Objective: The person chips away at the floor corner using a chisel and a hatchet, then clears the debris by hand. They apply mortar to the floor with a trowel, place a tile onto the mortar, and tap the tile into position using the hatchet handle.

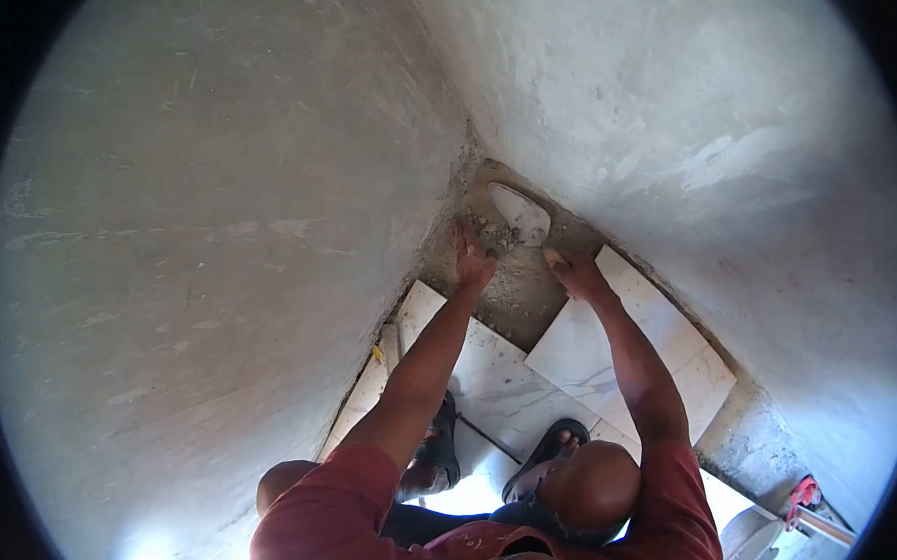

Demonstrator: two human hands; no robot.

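Note:
My right hand (579, 276) is closed around the handle of a trowel, whose pale, mortar-smeared blade (521, 215) lies low over the rough floor in the corner. Grey-brown mortar (513, 283) with loose crumbs covers the floor between the two walls. My left hand (474, 259) reaches down to this mortar near the left wall, fingers stretched out and nothing visible in them. A white marbled tile (586, 351) lies just below my right hand. Another marbled tile (495, 372) spans the floor in front of my feet.
Plastered walls rise close on the left (221, 220) and right (715, 142). My sandalled feet (558, 445) rest on the tiles. At lower right are a round grey container (752, 544) and a red item (804, 496) by a bar. A narrow strip (391, 346) stands along the left wall.

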